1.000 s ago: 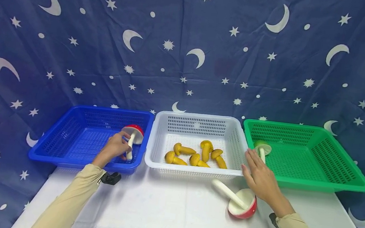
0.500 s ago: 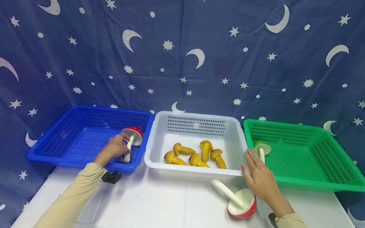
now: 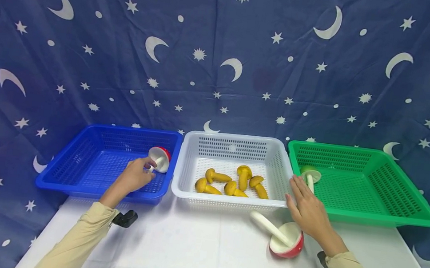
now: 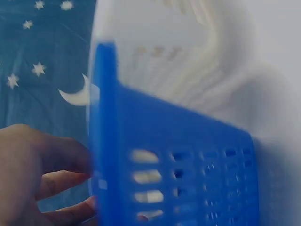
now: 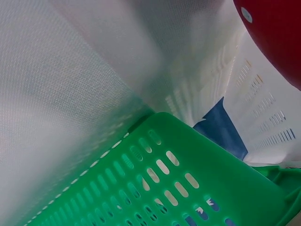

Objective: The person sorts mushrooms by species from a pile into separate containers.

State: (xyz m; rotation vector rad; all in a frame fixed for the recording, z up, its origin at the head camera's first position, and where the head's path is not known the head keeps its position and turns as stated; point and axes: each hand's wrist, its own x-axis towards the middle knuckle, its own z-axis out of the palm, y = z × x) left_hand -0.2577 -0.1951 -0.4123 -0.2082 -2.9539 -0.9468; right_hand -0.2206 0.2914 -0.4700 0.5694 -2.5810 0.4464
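My left hand [image 3: 135, 177] is over the right part of the blue basket [image 3: 67, 188], fingers parted beside a toy mushroom [image 3: 162, 160] with a red cap and white stem. The stem is partly hidden behind the fingers. In the left wrist view the hand's fingers [image 4: 66, 155] show at the basket's rim. My right hand [image 3: 308, 208] rests with straight fingers on the adjoining rims of the white basket [image 3: 227, 199] and the green basket [image 3: 374, 217]. Below it on the table lies a larger red-capped mushroom [image 3: 292, 250], its white stem pointing left.
Several yellow-brown mushrooms [image 3: 244, 173] lie in the white basket. A green-capped mushroom [image 3: 310, 174] sits in the green basket's left side. The baskets stand side by side on a white-covered table [image 3: 185, 246], before a dark blue star-and-moon cloth [image 3: 197, 15].
My left hand has let go of the red-capped mushroom in the blue basket and drawn slightly back, its fingers spreading. The mushroom's stem has tipped lower. The right hand has stayed in place.
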